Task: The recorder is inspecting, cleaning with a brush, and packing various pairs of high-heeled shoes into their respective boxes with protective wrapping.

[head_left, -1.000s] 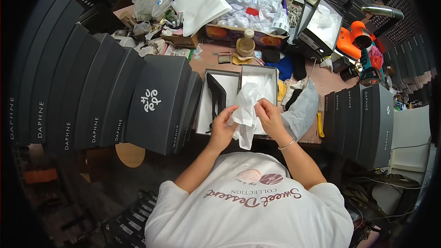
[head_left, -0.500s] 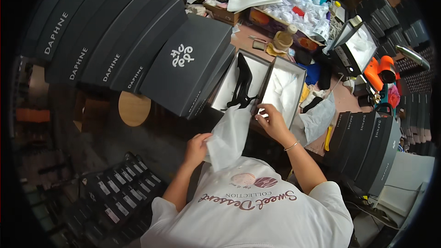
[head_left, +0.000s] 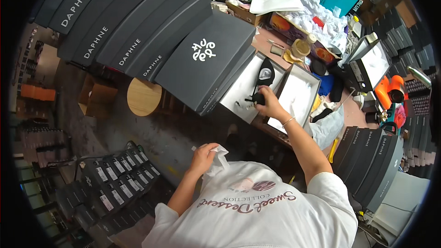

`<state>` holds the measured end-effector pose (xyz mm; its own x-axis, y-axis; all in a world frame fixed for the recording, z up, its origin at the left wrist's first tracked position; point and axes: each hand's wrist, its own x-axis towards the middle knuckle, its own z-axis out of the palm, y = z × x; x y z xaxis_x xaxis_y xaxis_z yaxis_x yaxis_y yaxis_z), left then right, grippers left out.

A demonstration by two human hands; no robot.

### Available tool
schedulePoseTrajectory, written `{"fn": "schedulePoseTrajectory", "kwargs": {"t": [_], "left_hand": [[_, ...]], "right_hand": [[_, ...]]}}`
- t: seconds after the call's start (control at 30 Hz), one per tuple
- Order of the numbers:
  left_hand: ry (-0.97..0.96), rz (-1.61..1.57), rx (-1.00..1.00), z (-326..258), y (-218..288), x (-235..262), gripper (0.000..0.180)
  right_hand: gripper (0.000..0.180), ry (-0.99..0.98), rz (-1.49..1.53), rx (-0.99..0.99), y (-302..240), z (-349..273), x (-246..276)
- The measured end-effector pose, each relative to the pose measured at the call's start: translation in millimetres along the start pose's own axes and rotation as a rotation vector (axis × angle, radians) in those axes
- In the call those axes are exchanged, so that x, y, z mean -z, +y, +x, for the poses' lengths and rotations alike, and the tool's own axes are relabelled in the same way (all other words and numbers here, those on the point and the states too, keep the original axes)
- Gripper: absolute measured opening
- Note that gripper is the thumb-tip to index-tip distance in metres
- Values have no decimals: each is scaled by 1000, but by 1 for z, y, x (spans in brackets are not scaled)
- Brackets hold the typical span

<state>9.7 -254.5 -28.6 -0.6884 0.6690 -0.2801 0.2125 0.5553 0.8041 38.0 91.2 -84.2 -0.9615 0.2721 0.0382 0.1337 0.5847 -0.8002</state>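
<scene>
A black high-heeled shoe [head_left: 265, 74] lies in a grey shoebox with a white inside [head_left: 238, 89]. My right hand [head_left: 271, 104] reaches into this box with its fingers closed on the heel end of the shoe. Close against my body, my left hand [head_left: 203, 158] grips a crumpled sheet of white tissue paper [head_left: 217, 164]. Right beside the shoebox is a second open box part [head_left: 314, 81], probably the lid, with white paper [head_left: 294, 95] in it.
Large dark shoeboxes [head_left: 183, 64] crowd the left of the bench. More dark boxes [head_left: 356, 156] stand at the right. Behind lie a jar [head_left: 301, 48], a carton of crumpled white paper [head_left: 317, 14] and orange tools [head_left: 389, 88]. A round wooden stool top [head_left: 144, 97] is at left.
My left hand has drawn the tissue paper back toward my body, away from the box. My right hand has moved into the box and taken hold of the shoe, which is turned. The view has shifted.
</scene>
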Motion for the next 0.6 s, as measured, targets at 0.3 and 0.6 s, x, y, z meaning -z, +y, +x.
{"fn": "schedulePoseTrajectory", "kwargs": {"t": [0.3,0.6], "left_hand": [[-58,-96,-276,105,48,11,33],[-863,-1455,642,192,95,-30,46]], "right_hand": [[33,138,279,-155,-29,-28,27],[29,-143,803,-121,-112,-64,78]]}}
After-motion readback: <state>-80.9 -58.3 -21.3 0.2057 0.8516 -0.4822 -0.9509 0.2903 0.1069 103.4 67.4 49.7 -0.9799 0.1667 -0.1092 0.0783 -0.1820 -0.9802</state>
